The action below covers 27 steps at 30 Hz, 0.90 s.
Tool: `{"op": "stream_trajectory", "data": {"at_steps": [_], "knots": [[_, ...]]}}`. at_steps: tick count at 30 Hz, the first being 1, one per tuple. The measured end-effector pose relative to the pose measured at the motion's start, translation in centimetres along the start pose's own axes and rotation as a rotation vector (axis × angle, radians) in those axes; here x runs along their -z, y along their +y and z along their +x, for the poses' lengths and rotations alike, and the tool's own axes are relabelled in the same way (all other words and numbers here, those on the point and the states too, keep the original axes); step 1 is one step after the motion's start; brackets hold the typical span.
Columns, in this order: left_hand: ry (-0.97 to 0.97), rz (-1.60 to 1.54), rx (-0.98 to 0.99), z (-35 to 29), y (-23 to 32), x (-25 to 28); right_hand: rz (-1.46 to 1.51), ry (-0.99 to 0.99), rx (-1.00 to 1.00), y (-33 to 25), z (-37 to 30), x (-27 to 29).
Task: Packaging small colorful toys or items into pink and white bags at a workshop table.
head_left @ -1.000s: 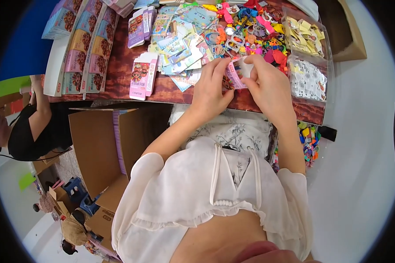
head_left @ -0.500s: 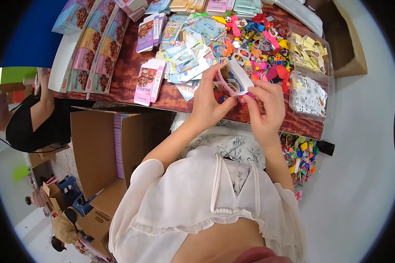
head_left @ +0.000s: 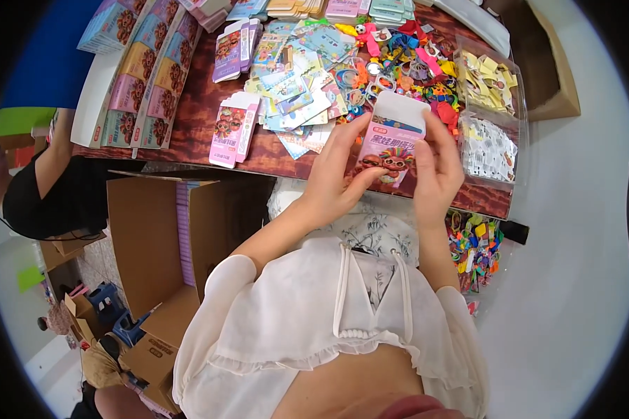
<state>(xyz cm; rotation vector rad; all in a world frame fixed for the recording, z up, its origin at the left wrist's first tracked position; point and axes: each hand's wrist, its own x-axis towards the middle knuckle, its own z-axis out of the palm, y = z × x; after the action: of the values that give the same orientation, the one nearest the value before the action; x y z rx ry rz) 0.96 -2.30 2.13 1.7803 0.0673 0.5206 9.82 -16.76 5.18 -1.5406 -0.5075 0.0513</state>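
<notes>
Between my two hands, over the table's front edge, is a small pink cardboard box (head_left: pixel 388 150) with cartoon figures on its front. Its white top flap stands up, and a bit of a printed card shows in the opening. My left hand (head_left: pixel 339 164) grips the box's left side, thumb across the lower front. Fingers of my right hand (head_left: pixel 437 167) are closed on its right edge. Just beyond lie a pile of colourful small toys (head_left: pixel 412 66) and a spread of printed cards (head_left: pixel 297 87). Flattened pink boxes (head_left: pixel 232 133) lie to the left.
Clear plastic trays hold yellow packets (head_left: pixel 493 82) and white packets (head_left: pixel 490 148) at the right. Filled display cartons (head_left: pixel 136 84) stand at the left. An open cardboard carton (head_left: pixel 143 237) is below the table on the left. A person in black (head_left: pixel 45 188) is at far left.
The box has turned from showing its opening to standing with its printed front toward me. My right hand has shifted from the flap to the box's right side.
</notes>
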Motion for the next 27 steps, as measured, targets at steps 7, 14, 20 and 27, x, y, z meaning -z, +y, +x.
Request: {"op": "stream_trajectory", "data": {"at_steps": [7,14,20,27], "knots": [[-0.213,-0.263,0.169,0.5,2.4,1.5,0.159,-0.175,-0.046,1.6,-0.4,2.9],[-0.220,-0.306,0.250,0.7,1.1,1.9,0.083,-0.189,-0.215,0.2,-0.2,1.9],[-0.251,-0.318,0.369,0.4,1.4,1.9,0.192,-0.348,-0.083,1.4,0.7,2.2],[-0.368,-0.201,0.385,-0.4,2.0,2.2,0.139,-0.202,-0.403,0.6,-0.1,1.5]]}}
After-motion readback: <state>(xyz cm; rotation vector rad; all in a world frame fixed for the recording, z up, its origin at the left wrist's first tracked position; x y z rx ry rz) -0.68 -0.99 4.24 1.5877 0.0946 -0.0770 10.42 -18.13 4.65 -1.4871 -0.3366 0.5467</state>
